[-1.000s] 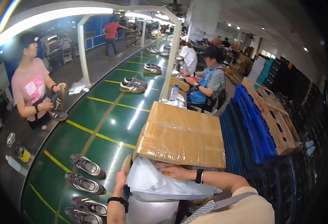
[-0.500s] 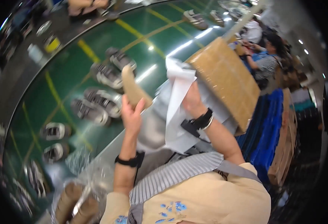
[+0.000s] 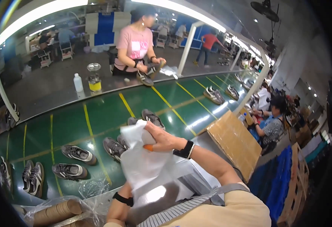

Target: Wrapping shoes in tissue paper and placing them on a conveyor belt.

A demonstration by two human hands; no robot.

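My right hand (image 3: 162, 138) pinches the upper part of a thin white sheet of paper (image 3: 147, 170), which hangs down in front of my body. Something rounded and an orange patch show beside its fingers, too covered to name. The paper hides my left hand; only its forearm with a black wristband (image 3: 123, 199) shows, low and left of the sheet. Just behind the paper, grey sneakers with pale stripes (image 3: 113, 148) stand on the green conveyor belt (image 3: 105, 113). More white sheets (image 3: 205, 172) lie beside my right forearm.
A taped brown carton (image 3: 236, 140) stands to the right. Nested brown shoe forms (image 3: 58, 212) lie in clear plastic at lower left. Several other sneakers (image 3: 70, 171) sit along the belt. Across it, a co-worker in pink (image 3: 137, 47) handles a shoe (image 3: 145, 78). A bottle (image 3: 77, 82) stands near.
The view has tilted up. My right hand has brought the paper leftward, in front of my left hand. The tan shoe form that my left hand held is now out of sight.
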